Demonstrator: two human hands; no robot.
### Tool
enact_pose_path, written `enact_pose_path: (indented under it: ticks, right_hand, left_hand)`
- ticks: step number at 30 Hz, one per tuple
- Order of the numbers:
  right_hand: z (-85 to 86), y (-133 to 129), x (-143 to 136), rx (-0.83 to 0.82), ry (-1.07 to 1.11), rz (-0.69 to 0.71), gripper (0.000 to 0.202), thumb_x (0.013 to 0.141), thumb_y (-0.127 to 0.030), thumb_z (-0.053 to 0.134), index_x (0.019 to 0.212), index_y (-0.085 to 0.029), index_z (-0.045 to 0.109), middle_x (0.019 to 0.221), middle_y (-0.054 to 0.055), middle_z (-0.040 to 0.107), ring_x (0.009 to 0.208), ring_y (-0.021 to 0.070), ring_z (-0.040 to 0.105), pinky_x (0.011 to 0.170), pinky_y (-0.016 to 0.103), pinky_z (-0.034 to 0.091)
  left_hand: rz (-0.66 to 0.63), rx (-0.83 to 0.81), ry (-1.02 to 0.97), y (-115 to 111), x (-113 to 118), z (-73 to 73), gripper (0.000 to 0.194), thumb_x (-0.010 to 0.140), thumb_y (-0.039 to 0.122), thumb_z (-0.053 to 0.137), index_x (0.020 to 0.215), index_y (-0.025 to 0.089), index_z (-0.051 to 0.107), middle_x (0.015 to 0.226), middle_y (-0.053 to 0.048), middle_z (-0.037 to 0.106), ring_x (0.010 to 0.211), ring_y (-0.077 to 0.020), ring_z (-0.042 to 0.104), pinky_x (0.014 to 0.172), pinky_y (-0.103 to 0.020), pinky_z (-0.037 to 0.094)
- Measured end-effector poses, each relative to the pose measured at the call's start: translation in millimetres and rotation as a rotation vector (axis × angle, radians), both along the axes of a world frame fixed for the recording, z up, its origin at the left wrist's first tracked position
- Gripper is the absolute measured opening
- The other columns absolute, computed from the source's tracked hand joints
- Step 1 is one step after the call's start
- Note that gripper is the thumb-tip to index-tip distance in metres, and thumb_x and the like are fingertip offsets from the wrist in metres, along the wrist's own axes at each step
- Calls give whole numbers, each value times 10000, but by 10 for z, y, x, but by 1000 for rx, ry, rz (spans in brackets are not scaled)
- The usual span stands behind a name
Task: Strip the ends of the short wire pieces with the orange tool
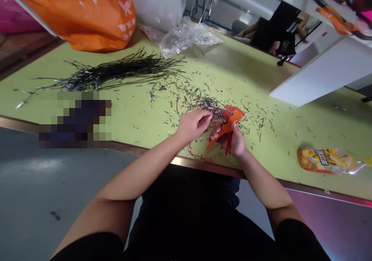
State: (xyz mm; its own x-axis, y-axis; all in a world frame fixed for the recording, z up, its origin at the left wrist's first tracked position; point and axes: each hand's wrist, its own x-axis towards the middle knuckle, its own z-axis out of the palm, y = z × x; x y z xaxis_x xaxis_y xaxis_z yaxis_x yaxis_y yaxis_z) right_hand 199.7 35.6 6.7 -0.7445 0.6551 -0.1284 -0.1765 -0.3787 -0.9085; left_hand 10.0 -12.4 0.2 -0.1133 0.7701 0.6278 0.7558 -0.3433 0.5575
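My right hand [236,139] is wrapped round the handles of an orange and red wire stripper [232,119], whose jaws point away from me. Just left of the tool, my left hand [192,125] is closed, its fingertips pinched together; whatever they hold is too small to make out. Beyond both hands lies a heap of wire offcuts [213,106], with black, blue and copper-coloured bits. A long bundle of thin black wires [124,71] with blue ends rests further off to the left.
Short black clippings are scattered over the green table [270,156]. An orange bag [99,17] and clear plastic bags [188,38] stand at the back. On the right are a yellow-labelled bottle [328,160] and a white panel [322,75]. Another person [270,30] sits beyond the table.
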Motion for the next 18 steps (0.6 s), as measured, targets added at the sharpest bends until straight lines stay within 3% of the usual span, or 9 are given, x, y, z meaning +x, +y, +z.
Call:
enact_pose_path:
  ticks: [3,6,8,10,14,18]
  right_hand:
    - [-13,21,26,210,-61,-28,535,885,-778,569,869,-244,595,767,39,627,774,257,663,723,426,584]
    - [-21,67,96,687,-269,-186,322,949,-550,630,876,-239,590,780,37,618,746,230,617,710,383,538]
    - [-19,105,150,1015,-419,-270,161,916,-374,671,898,-230,601,798,42,627,736,226,600,699,368,510]
    - [-14,137,189,1240,-519,-274,117,861,-263,677,954,-221,620,847,62,658,761,239,615,701,364,503]
    - [-13,158,195,1450,-563,-183,154,874,-203,634,1027,-209,633,949,107,716,871,279,653,788,400,523]
    - [-29,154,168,1515,-557,-151,161,907,-199,630,1067,-200,647,1006,132,740,929,300,658,865,446,530]
  left_hand:
    - [-25,-37,-67,-1,3,5,264,1020,355,550,1049,191,755,701,1,717,548,-109,591,559,-229,447]
    - [-62,-5,-104,-5,-10,-24,262,1010,347,568,1066,178,761,676,8,702,535,-104,587,571,-225,464]
    - [-50,35,-103,-7,-25,-59,241,997,318,581,1054,172,765,626,22,671,539,-105,598,589,-222,476]
    - [-36,70,-89,-9,-42,-100,213,977,294,600,1032,171,765,573,41,623,533,-104,599,591,-219,476]
    - [-91,36,-57,-26,-74,-158,266,924,259,622,1154,190,736,581,56,606,490,-97,552,556,-218,455]
    - [-182,-62,99,-46,-110,-178,520,832,303,701,1345,233,658,867,-12,776,647,-149,684,644,-260,531]
